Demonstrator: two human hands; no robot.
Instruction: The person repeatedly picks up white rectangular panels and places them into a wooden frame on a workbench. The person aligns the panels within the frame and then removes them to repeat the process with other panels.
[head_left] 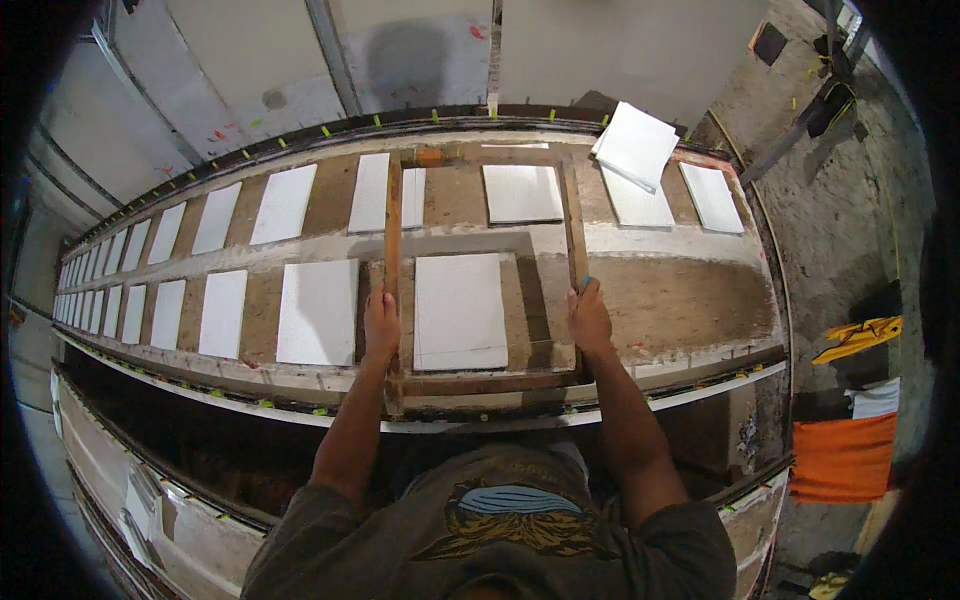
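Note:
A large rectangular wooden frame [394, 225] is in front of me, tilted over the long table [690, 300]. My left hand [381, 322] is closed round its left bar, and my right hand [590, 318] grips the right bar. Through the frame I see a white sheet [460, 312] lying in the near row and another white sheet [523, 193] in the far row. The frame casts a dark shadow on the table between and beside these sheets. Whether a fine mesh spans the frame I cannot tell.
Two rows of white sheets [318, 312] run away to the left. A loose stack of sheets [636, 147] lies at the far right. Small yellow-green markers line the table's rails. An orange cloth [843, 457] and a yellow cloth [858, 338] are at the right. Another table [190, 540] stands near me.

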